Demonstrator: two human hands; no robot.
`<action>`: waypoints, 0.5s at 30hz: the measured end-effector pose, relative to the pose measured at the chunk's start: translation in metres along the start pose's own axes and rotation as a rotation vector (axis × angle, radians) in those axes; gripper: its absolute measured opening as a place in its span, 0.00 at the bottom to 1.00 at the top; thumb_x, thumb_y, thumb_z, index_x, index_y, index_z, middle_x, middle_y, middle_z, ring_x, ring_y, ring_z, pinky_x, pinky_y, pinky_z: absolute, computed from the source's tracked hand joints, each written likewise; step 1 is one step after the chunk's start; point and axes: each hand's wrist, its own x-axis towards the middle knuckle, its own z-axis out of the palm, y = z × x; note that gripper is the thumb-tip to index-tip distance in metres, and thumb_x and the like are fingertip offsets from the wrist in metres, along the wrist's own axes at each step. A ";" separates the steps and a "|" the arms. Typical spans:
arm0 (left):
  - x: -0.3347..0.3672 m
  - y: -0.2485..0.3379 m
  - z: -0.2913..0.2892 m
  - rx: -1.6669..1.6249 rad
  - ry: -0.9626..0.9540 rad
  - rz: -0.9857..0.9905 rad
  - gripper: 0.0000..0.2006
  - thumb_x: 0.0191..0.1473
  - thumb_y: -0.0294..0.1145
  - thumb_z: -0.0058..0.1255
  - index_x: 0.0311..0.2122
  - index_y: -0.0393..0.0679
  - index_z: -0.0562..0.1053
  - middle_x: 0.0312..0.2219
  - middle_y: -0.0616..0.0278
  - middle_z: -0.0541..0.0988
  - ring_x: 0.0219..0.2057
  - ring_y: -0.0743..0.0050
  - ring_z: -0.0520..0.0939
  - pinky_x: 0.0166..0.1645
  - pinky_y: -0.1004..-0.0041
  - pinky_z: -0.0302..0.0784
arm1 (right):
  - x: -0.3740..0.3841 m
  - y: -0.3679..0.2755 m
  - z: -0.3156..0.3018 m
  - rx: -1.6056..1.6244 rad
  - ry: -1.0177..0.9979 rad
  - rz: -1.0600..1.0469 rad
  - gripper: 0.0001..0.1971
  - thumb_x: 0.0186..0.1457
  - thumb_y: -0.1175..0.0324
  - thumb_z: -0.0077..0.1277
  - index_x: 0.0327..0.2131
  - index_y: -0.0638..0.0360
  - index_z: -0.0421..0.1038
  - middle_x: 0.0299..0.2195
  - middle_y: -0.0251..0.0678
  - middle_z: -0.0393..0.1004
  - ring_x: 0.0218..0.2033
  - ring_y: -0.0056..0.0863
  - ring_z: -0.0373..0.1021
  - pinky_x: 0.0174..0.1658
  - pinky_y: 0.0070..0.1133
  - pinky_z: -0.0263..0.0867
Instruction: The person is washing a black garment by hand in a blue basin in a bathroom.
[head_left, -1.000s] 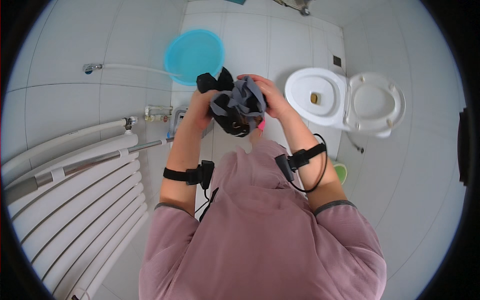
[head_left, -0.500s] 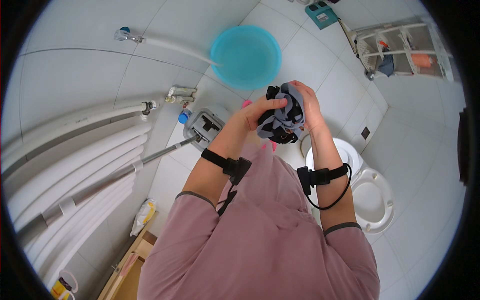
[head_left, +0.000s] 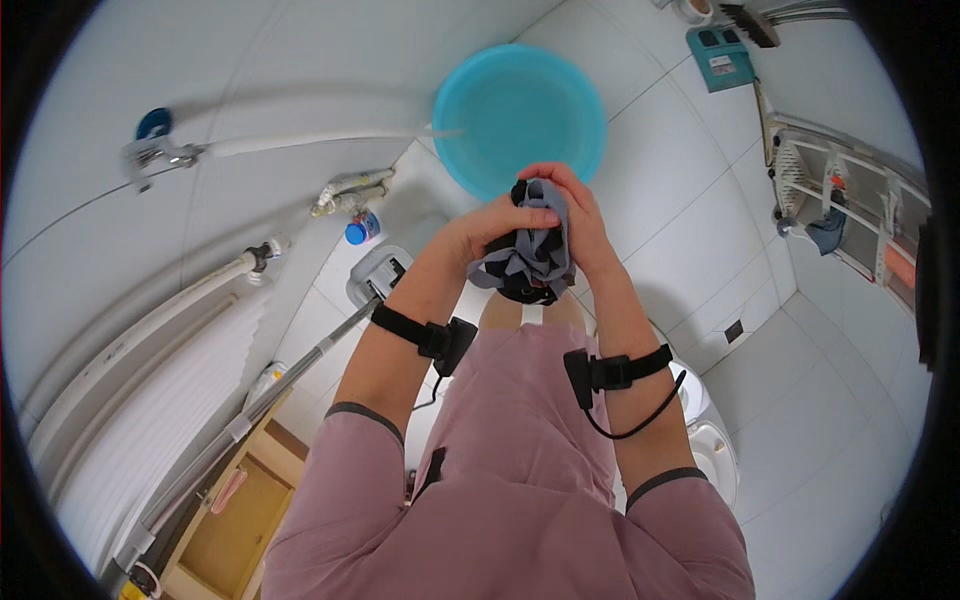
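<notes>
Near the blue basin [head_left: 520, 115], 2 hands [head_left: 492, 222] [head_left: 583, 225] hold bunched grey-and-black cloth [head_left: 537, 258].

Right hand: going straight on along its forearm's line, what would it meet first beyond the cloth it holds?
Probably the blue basin, which lies ahead of the right hand in the picture; depth is unclear, so it might pass above.
</notes>
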 end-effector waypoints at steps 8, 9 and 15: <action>0.064 -0.022 -0.059 -0.118 0.326 0.187 0.15 0.35 0.27 0.53 0.34 0.40 0.68 0.28 0.60 0.73 0.29 0.70 0.75 0.36 0.73 0.71 | 0.066 0.084 -0.025 0.410 0.374 0.303 0.11 0.45 0.73 0.41 0.35 0.60 0.66 0.28 0.32 0.66 0.31 0.20 0.63 0.36 0.18 0.58; 0.066 -0.018 -0.078 -0.137 0.436 0.224 0.12 0.35 0.26 0.52 0.31 0.40 0.69 0.25 0.60 0.73 0.28 0.70 0.75 0.35 0.72 0.71 | 0.073 0.098 -0.029 0.415 0.367 0.313 0.11 0.45 0.73 0.41 0.35 0.60 0.66 0.28 0.32 0.66 0.31 0.20 0.63 0.36 0.18 0.58; 0.089 0.005 -0.171 -0.047 0.719 0.202 0.11 0.36 0.27 0.52 0.29 0.37 0.71 0.26 0.58 0.74 0.26 0.68 0.76 0.32 0.71 0.73 | 0.080 0.243 -0.121 -0.305 1.027 0.687 0.23 0.40 0.67 0.51 0.43 0.62 0.58 0.33 0.38 0.64 0.32 0.27 0.64 0.32 0.20 0.63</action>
